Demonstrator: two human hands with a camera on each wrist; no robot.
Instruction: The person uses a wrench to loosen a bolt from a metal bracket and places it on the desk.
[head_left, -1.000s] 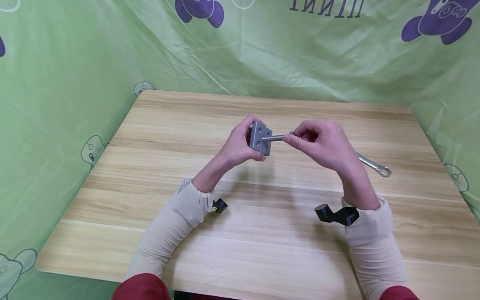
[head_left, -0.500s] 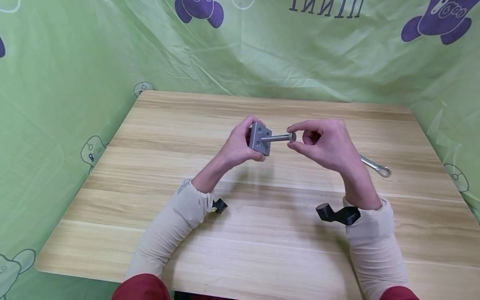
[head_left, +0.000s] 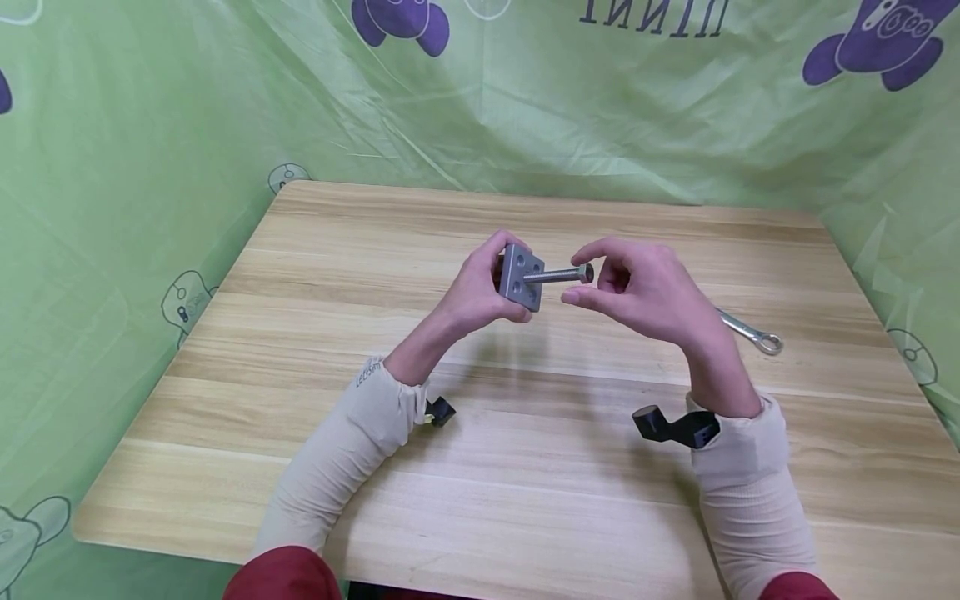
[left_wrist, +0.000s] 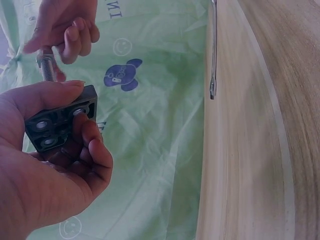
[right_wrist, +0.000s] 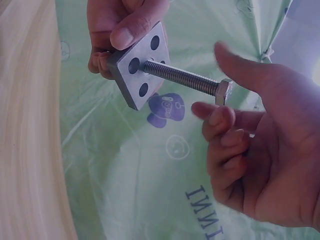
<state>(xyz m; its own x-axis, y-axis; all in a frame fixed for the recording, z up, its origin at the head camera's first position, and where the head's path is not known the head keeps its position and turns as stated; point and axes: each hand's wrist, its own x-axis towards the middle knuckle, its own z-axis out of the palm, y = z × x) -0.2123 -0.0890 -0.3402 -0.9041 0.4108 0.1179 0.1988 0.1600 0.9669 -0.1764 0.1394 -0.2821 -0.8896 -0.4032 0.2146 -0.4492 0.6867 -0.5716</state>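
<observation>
In the head view my left hand [head_left: 476, 296] grips a square grey metal plate [head_left: 514, 292] by its edges, thumb on one side and fingers on the other. A long threaded hex bolt [head_left: 558, 276] sticks out of the plate's middle, among several round holes. My right hand [head_left: 648, 287] is at the bolt's head. As the right wrist view shows, its thumb [right_wrist: 245, 67] stands apart from the hex head [right_wrist: 224, 92], while the index fingertip lies close under it; whether it touches I cannot tell. The left wrist view shows the plate's dark underside [left_wrist: 60, 117], partly covered by fingers.
A silver wrench [head_left: 752, 333] lies on the wooden table [head_left: 300, 417] behind the right wrist, its other end hidden. Green printed sheeting [head_left: 600, 125] hangs around the table's back and sides. A black wrist camera [head_left: 671, 427] juts out from the right sleeve.
My right thumb and index finger have come off the bolt's head and spread apart, the thumb shifting left below it. The bolt head has turned slightly. My left hand holds the plate still.
</observation>
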